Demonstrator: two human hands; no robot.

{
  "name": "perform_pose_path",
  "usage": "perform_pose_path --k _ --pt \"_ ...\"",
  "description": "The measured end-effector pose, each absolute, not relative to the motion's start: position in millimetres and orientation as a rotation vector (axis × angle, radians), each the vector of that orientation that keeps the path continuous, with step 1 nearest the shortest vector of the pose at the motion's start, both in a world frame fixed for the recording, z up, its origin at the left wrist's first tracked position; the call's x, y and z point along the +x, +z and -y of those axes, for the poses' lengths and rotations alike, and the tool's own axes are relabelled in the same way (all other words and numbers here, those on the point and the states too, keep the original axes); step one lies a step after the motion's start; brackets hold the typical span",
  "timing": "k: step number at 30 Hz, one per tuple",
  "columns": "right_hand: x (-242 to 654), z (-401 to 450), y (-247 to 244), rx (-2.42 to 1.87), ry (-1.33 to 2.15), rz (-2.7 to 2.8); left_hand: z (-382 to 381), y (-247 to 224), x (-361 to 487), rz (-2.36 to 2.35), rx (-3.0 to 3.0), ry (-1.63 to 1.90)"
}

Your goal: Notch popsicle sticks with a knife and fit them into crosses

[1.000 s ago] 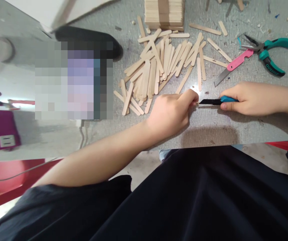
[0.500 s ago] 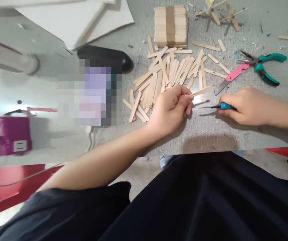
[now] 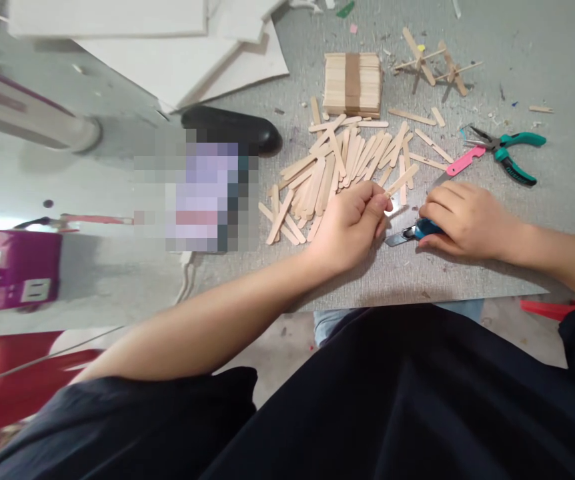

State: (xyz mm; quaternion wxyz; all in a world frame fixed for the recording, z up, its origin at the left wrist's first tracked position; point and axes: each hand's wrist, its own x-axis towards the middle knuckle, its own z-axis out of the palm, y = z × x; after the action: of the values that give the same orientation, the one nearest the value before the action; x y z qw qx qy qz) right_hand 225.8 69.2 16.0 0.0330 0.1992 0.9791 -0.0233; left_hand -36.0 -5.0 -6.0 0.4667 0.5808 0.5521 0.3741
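Observation:
My left hand pinches one end of a wooden craft stick, whose free end points up and to the right. In my right hand is a blue utility knife, gripped with its blade out and pointing left, a little below and right of the stick. Blade and stick are apart. Behind my left hand spreads a loose pile of craft sticks. A pink-handled saw lies just beyond my right hand, its blade partly hidden. Green-handled pliers rest against the saw's far end.
A banded block of sticks stands behind the pile, with stick crosses to its right. Further left are a phone with a cable, a black case, white boards and a purple power socket box.
My right hand has turned the knife so that the flat of its blade shows, and has moved left, nearer my left hand. The view has shifted slightly.

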Motion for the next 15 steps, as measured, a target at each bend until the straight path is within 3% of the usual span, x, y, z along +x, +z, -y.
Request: perform_pose_path --k 7,15 --pt "212 -45 11 0.780 0.150 -3.549 25 -9 -30 -1.353 1.809 0.859" --pt "202 -30 -9 0.813 -0.125 -3.810 33 -10 -25 -1.365 1.897 0.798"
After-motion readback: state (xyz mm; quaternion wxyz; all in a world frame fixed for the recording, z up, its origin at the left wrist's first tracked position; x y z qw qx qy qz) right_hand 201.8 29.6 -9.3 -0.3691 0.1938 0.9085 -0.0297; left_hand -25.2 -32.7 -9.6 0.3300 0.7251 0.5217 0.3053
